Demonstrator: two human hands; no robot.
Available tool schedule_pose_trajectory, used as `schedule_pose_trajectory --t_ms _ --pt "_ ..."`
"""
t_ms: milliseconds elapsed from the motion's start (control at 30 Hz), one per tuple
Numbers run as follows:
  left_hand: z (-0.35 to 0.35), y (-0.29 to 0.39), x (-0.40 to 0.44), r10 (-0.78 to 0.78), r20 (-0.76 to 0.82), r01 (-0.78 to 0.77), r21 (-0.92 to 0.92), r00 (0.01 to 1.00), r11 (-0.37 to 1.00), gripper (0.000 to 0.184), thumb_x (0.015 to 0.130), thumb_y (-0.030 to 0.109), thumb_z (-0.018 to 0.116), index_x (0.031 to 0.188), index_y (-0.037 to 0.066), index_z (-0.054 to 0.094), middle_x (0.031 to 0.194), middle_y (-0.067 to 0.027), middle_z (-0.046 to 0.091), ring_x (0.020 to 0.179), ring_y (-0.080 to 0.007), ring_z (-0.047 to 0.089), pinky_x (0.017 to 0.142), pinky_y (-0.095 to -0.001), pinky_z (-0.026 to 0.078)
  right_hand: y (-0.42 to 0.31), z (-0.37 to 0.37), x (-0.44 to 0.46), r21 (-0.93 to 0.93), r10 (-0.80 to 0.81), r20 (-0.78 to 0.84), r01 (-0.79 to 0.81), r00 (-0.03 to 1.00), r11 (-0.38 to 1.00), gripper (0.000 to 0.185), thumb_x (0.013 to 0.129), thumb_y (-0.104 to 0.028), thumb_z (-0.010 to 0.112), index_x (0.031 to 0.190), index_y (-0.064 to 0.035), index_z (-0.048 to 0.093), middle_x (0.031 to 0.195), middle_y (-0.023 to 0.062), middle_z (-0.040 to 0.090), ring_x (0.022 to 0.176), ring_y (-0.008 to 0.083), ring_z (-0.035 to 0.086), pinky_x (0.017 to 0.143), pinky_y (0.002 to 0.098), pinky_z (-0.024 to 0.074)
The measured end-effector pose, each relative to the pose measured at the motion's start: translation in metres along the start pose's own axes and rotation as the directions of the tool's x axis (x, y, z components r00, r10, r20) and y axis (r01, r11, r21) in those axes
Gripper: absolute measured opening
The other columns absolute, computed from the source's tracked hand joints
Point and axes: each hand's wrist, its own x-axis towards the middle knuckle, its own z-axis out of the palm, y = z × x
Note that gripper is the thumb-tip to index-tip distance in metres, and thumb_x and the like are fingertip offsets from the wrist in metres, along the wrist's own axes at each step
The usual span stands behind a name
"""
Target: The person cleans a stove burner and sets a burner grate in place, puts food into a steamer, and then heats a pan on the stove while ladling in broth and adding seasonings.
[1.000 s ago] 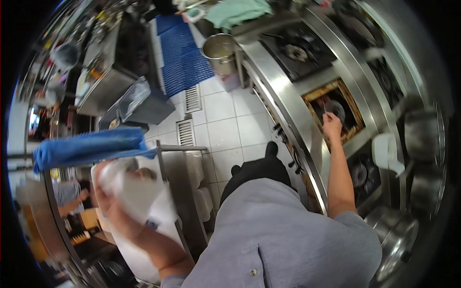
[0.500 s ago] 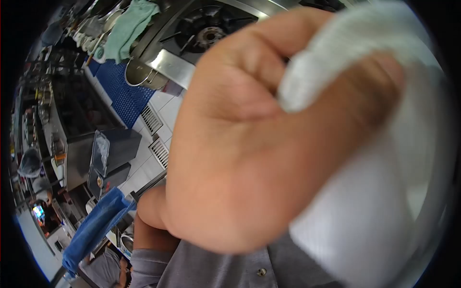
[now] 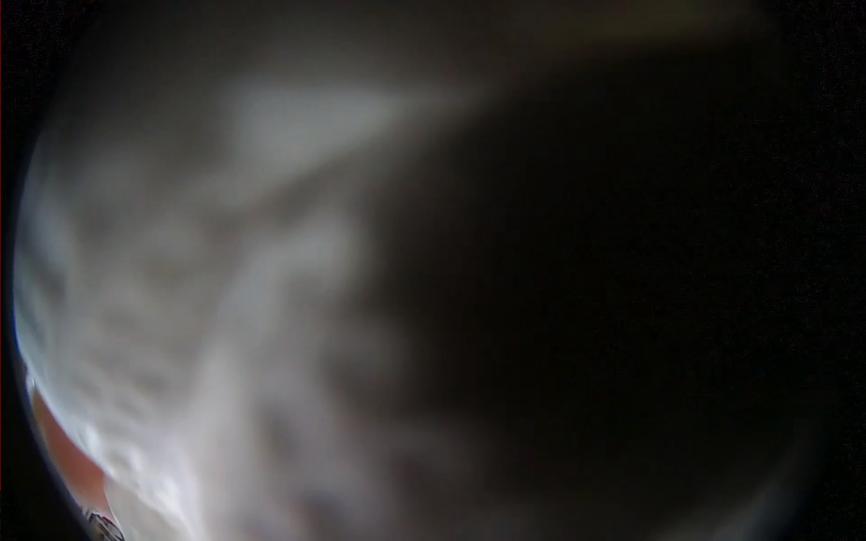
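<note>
Cloth (image 3: pixel 180 361), white, softly creased and bumpy in texture, fills the space right before the camera, blurred, with deep shadow beside it. Past its lower-left edge shows smooth skin (image 3: pixel 72 464); both hands' fingers are hidden, their grip impossible to tell.

The cloth (image 3: pixel 180 361) lies right before the lens, across the left and middle of the view. At the lower left, a strip of skin (image 3: pixel 72 464), hand or arm unclear, sits just outside the cloth's left edge. Below it, in the corner, is a sliver too small to name. The right is too dark to read.
</note>
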Motion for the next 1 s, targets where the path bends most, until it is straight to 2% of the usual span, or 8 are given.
schedule_pose_trajectory --t_ms 67,200,300,400,533,667,800,1000 --pt "-0.007 0.005 0.0 0.001 0.018 -0.001 -0.008 1.0 1.0 0.025 0.093 0.014 0.062 0.112 -0.002 0.055 0.092 -0.0089 0.067 0.073 -0.0112 0.065 0.066 -0.0234 0.053 -0.009 0.009 -0.008 0.03 0.047 -0.026 -0.046 0.999 0.998 0.03 0.094 -0.017 0.063 0.118 0.0012 0.065 0.074 0.0067 0.066 0.056 0.0088 0.056 0.053 0.0266 0.0464" --pt "-0.018 0.012 0.001 0.013 0.036 -0.013 -0.012 0.999 1.0 0.026 0.093 0.014 0.061 0.112 -0.003 0.055 0.092 -0.0093 0.067 0.074 -0.0115 0.065 0.066 -0.0236 0.053 -0.023 0.024 -0.012 -0.006 0.031 0.003 -0.031 1.0 0.999 0.03 0.094 -0.017 0.063 0.117 0.0015 0.065 0.074 0.0053 0.065 0.056 0.0079 0.056 0.051 0.0257 0.0456" --pt "-0.021 0.014 0.004 0.021 0.046 -0.021 -0.001 0.999 1.0 0.026 0.093 0.013 0.061 0.112 -0.003 0.055 0.093 -0.0097 0.067 0.074 -0.0118 0.065 0.067 -0.0238 0.053 -0.019 0.031 -0.007 0.091 -0.043 -0.051 0.047 0.998 0.995 0.03 0.095 -0.017 0.063 0.118 0.0007 0.065 0.075 0.0047 0.065 0.056 0.0077 0.056 0.049 0.0252 0.0444" --pt "-0.021 0.01 0.006 0.036 0.059 -0.036 0.0 0.998 0.999 0.026 0.093 0.013 0.061 0.113 -0.003 0.055 0.093 -0.01 0.067 0.074 -0.0121 0.065 0.067 -0.024 0.053 -0.02 0.019 -0.001 0.065 0.019 -0.029 -0.017 0.999 0.998 0.031 0.095 -0.018 0.063 0.119 0.0012 0.064 0.077 0.005 0.066 0.056 0.0079 0.056 0.048 0.0251 0.0439" --pt "-0.016 0.007 0.011 0.021 0.059 -0.022 0.008 0.998 1.0 0.026 0.093 0.012 0.06 0.113 -0.003 0.054 0.094 -0.0104 0.067 0.075 -0.0124 0.065 0.068 -0.0243 0.054 -0.032 -0.002 0.001 0.002 -0.005 -0.048 0.005 0.999 1.0 0.033 0.095 -0.02 0.063 0.119 0.0036 0.063 0.077 0.0053 0.066 0.055 0.0075 0.055 0.05 0.0252 0.0445" --pt "-0.014 0.002 0.019 0.021 0.085 -0.022 0.019 0.996 1.0 0.027 0.093 0.012 0.06 0.114 -0.004 0.054 0.094 -0.0109 0.067 0.075 -0.0128 0.066 0.068 -0.0245 0.054 -0.012 -0.01 0.012 0.047 0.025 -0.063 -0.022 0.998 0.999 0.034 0.095 -0.02 0.062 0.121 0.0023 0.063 0.077 0.0054 0.066 0.056 0.0083 0.056 0.052 0.0251 0.0446" --pt "-0.013 0.002 0.022 0.016 0.061 -0.017 0.02 0.998 1.0 0.027 0.092 0.011 0.06 0.114 -0.004 0.054 0.095 -0.0113 0.067 0.076 -0.0131 0.066 0.069 -0.0248 0.054 -0.02 -0.014 0.019 -0.038 0.028 -0.054 -0.03 0.998 0.999 0.034 0.094 -0.02 0.063 0.12 0.0015 0.063 0.076 0.0058 0.066 0.057 0.0087 0.057 0.054 0.0257 0.0457" --pt "0.0 -0.009 0.028 0.039 0.026 -0.041 0.066 0.999 0.997 0.028 0.092 0.01 0.059 0.115 -0.005 0.053 0.096 -0.012 0.067 0.077 -0.0137 0.066 0.069 -0.0251 0.054 -0.001 -0.029 0.043 -0.059 -0.062 0.004 0.062 0.998 0.996 0.032 0.094 -0.02 0.062 0.118 0.0015 0.064 0.078 0.0085 0.066 0.059 0.0125 0.058 0.056 0.0292 0.0466"
